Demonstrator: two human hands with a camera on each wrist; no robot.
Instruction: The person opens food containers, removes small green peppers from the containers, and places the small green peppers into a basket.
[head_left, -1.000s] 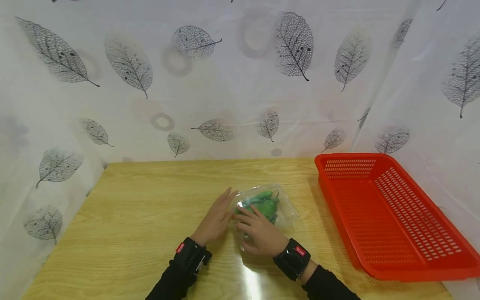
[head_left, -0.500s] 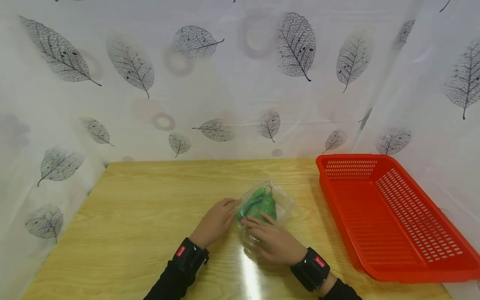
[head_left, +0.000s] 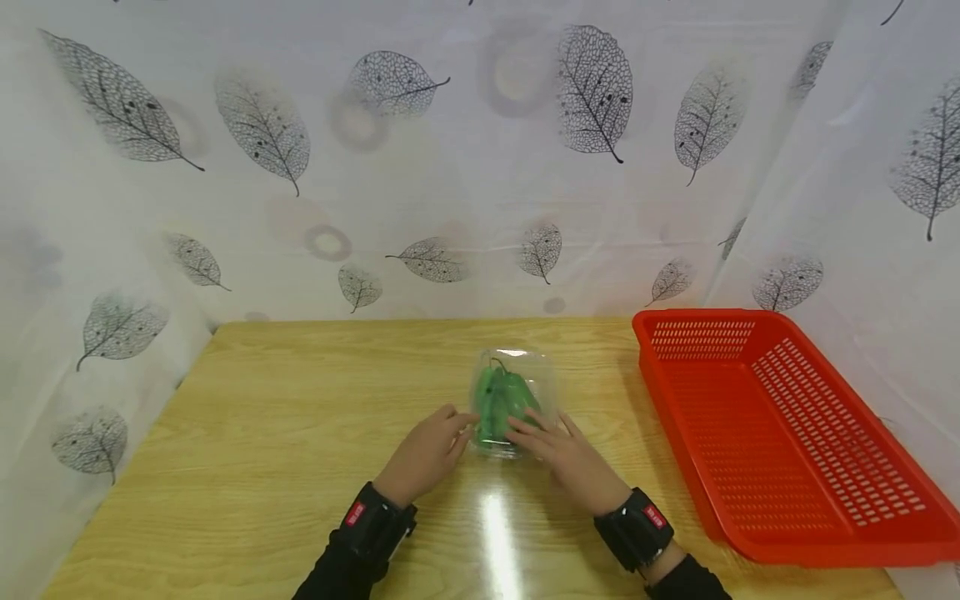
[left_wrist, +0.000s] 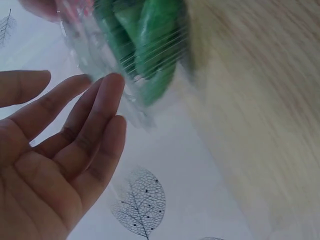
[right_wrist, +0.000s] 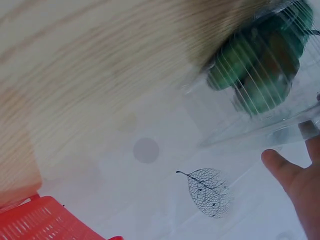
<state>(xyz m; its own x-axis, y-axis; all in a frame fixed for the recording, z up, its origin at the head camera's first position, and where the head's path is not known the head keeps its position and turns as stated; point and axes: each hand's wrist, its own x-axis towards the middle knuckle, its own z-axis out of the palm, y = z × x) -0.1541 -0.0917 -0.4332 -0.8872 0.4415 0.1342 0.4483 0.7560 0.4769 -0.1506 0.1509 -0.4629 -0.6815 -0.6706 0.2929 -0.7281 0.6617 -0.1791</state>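
A clear plastic box (head_left: 527,358) with green peppers (head_left: 491,408) inside is on the wooden table in the head view. Beside its left front corner is my left hand (head_left: 426,454), fingertips right at the edge. In the left wrist view that hand (left_wrist: 55,160) has its fingers loosely bent, grasping nothing, and the peppers (left_wrist: 160,30) show through ribbed plastic. My right hand (head_left: 581,471) reaches over the box's right front part with extended fingers. The right wrist view catches only part of this hand (right_wrist: 300,185), with its fingertips at the edge of the box (right_wrist: 240,132).
A red plastic basket (head_left: 677,442) with slotted sides stands on the right of the table (head_left: 300,400). Behind the table hangs a white sheet (head_left: 450,183) printed with leaves. Part of the basket (right_wrist: 45,220) also shows in the right wrist view.
The box has turned counterclockwise, from slanted to nearly square with the table edge, and shifted slightly left and away. My right hand has moved right, around to the box's right side.
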